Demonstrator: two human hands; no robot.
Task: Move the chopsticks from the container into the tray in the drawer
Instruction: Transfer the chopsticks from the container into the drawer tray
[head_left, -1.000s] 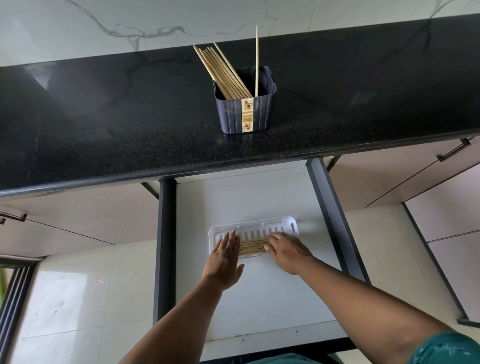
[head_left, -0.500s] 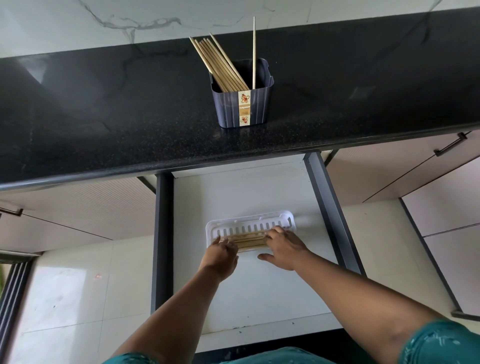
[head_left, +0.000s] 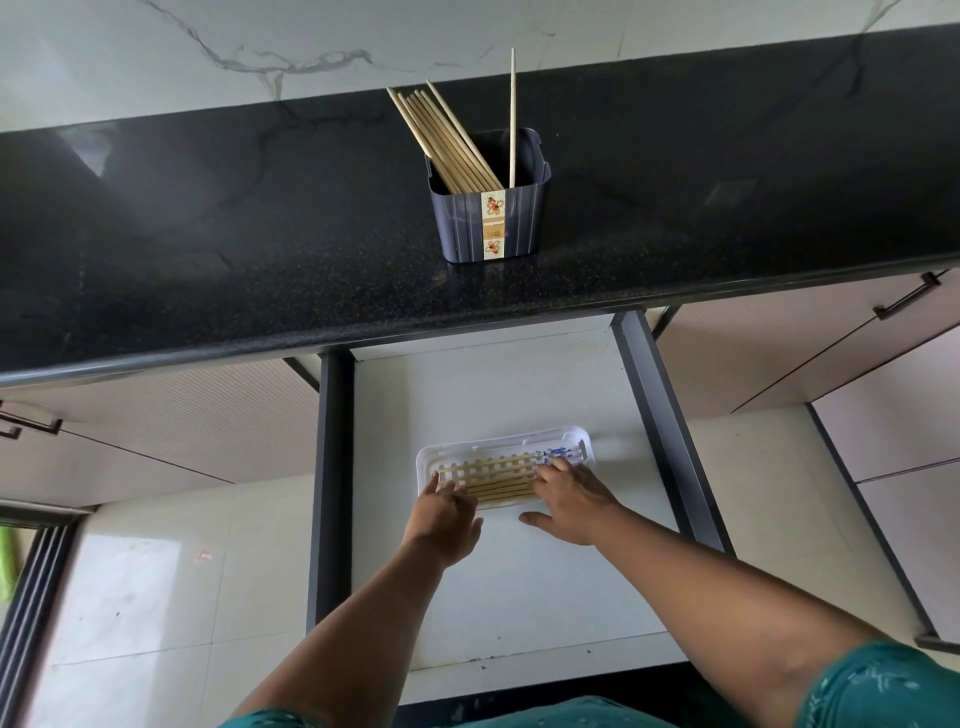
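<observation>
two hands work over the white tray (head_left: 423, 457) lying in the open drawer (head_left: 519, 395) below the dark table (head_left: 208, 234). several chopsticks (head_left: 498, 486) lie flat and side by side in the tray, running left to right across its slats. left hand (head_left: 444, 514) rests at the tray's left end, fingers (head_left: 434, 486) spread flat and loose, touching the stick ends, gripping nothing that can be seen. right hand (head_left: 569, 499) rests at the right end, fingertips on the sticks, thumb splayed out on the drawer floor; no closed grip visible, fingers partly bent. a blue and white patch shows in the tray just past the right fingertips; cannot tell what it is. up on the table, near its front edge, stands a dark ribbed container (head_left: 491, 218) with a flowered label. a bundle of chopsticks (head_left: 447, 140) leans to the left inside it, and one single chopstick (head_left: 512, 114) stands almost upright at the right. teal sleeve (head_left: 883, 686) at the lower right.
</observation>
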